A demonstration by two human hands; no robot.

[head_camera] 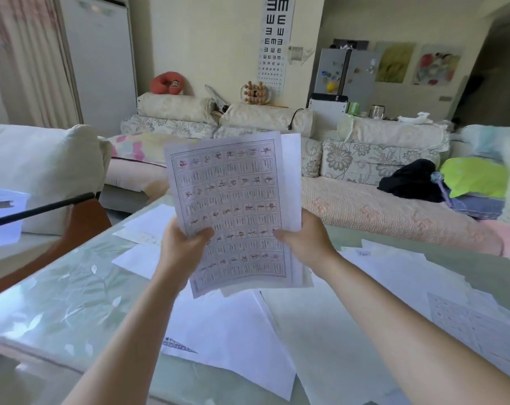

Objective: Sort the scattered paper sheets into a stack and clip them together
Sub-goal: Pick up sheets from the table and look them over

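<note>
A bundle of paper sheets [230, 200] is held upright above the table, its front sheet printed with a grid of characters. My left hand [180, 247] grips its left edge, thumb on the front. My right hand [304, 239] grips the right edge, thumb on the front too. The sheets behind are offset and stick out to the right and at the bottom. More loose sheets lie flat on the glass-topped table [58, 296]: a large white one [230, 337] under my arms, others at the far left [148, 226] and a printed one at the right [467, 320]. No clip is visible.
A floral sofa [364, 206] with cushions and clothes runs behind the table. A cream armchair [40, 171] and a brown chair with a black rod [40, 210] stand at the left. The table's near edge lies at the lower left.
</note>
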